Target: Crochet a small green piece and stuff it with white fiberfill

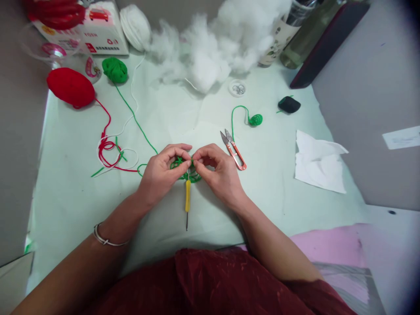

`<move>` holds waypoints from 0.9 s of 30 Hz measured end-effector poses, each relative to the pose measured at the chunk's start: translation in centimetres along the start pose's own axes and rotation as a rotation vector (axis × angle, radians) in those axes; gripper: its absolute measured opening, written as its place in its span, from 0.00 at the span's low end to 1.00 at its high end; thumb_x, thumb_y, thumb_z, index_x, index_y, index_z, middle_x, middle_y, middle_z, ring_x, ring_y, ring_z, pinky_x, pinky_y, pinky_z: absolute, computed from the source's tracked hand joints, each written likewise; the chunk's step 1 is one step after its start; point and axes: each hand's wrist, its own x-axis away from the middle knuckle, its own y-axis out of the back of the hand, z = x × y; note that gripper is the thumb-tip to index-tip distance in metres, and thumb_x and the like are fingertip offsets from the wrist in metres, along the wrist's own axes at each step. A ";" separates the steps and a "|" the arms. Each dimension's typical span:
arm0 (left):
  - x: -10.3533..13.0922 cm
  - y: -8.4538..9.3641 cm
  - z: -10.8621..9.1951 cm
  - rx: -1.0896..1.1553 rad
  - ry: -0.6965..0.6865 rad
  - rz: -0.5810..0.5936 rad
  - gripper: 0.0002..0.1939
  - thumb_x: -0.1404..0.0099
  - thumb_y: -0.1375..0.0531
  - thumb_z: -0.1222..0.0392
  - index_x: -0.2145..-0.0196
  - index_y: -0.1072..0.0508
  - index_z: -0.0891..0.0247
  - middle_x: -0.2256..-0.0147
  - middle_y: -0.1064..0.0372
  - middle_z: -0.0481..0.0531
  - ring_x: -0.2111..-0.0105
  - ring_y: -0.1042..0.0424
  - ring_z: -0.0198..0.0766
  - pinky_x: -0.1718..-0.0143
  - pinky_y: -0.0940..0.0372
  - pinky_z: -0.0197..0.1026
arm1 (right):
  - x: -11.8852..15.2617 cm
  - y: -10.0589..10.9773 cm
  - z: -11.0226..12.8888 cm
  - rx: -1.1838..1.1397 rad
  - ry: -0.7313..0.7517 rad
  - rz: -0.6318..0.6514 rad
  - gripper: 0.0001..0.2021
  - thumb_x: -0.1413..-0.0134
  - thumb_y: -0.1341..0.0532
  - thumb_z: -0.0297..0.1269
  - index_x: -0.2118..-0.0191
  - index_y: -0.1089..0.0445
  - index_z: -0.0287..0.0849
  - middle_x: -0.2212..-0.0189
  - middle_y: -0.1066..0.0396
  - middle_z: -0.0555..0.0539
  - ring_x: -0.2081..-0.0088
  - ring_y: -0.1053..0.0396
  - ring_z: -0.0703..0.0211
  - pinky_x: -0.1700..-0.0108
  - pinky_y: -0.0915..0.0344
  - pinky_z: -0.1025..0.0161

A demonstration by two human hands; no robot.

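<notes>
Green yarn piece (196, 176) at near middle of desk (272, 192), partly hidden by left hand (159, 173) and right hand (221, 175). Hands close together, thumb and forefinger of each pinched on its far edge. Probably light, soft, floppy; loose openwork could stretch or snag, so edge pinch suits. Yellow-handled hook (187, 197) between hands, upper end meeting piece; whether caught in loops, cannot tell. Farther off, small white dish (230, 89) holding small rings. Printed box (110, 33) behind, contents hidden.
</notes>
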 end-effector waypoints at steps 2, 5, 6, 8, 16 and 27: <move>0.0 0.1 0.0 0.028 0.027 0.012 0.07 0.39 0.32 0.58 0.66 0.25 0.62 0.45 0.26 0.60 0.45 0.25 0.48 0.41 0.32 0.48 | -0.1 0.1 -0.2 -0.048 -0.043 0.022 0.01 0.43 0.36 0.31 0.66 0.27 0.43 0.65 0.28 0.50 0.67 0.29 0.65 0.63 0.29 0.63; -0.1 0.2 0.1 0.049 0.049 0.029 0.08 0.39 0.32 0.56 0.65 0.24 0.62 0.45 0.25 0.59 0.46 0.25 0.49 0.43 0.30 0.48 | -0.3 0.3 -0.4 -0.102 -0.102 0.047 0.03 0.43 0.34 0.34 0.65 0.27 0.42 0.66 0.27 0.50 0.67 0.28 0.64 0.63 0.28 0.63; -0.1 0.3 0.1 0.050 0.050 0.028 0.08 0.39 0.31 0.56 0.65 0.24 0.62 0.44 0.25 0.59 0.46 0.24 0.49 0.42 0.30 0.48 | -0.3 0.4 -0.4 -0.110 -0.112 0.051 0.03 0.43 0.33 0.35 0.65 0.26 0.42 0.66 0.27 0.50 0.67 0.28 0.64 0.63 0.28 0.63; -0.1 0.3 0.1 0.047 0.048 0.023 0.09 0.39 0.31 0.56 0.66 0.24 0.62 0.45 0.24 0.59 0.46 0.24 0.49 0.42 0.31 0.49 | -0.3 0.5 -0.4 -0.122 -0.119 0.049 0.03 0.43 0.33 0.35 0.65 0.26 0.42 0.65 0.26 0.50 0.66 0.27 0.64 0.63 0.28 0.63; 0.0 0.2 0.0 0.054 0.043 0.024 0.08 0.37 0.31 0.56 0.65 0.24 0.62 0.46 0.24 0.59 0.46 0.25 0.48 0.42 0.31 0.48 | -0.1 0.3 -0.4 -0.072 -0.038 0.042 0.01 0.42 0.33 0.33 0.64 0.25 0.43 0.62 0.27 0.49 0.65 0.27 0.64 0.61 0.28 0.62; -0.3 0.3 0.4 0.095 -0.039 0.043 0.06 0.36 0.31 0.59 0.61 0.22 0.59 0.61 0.23 0.49 0.58 0.24 0.39 0.52 0.28 0.41 | -0.6 0.9 0.2 -0.255 -0.157 0.015 0.06 0.44 0.32 0.38 0.65 0.28 0.42 0.71 0.28 0.53 0.71 0.29 0.66 0.66 0.29 0.64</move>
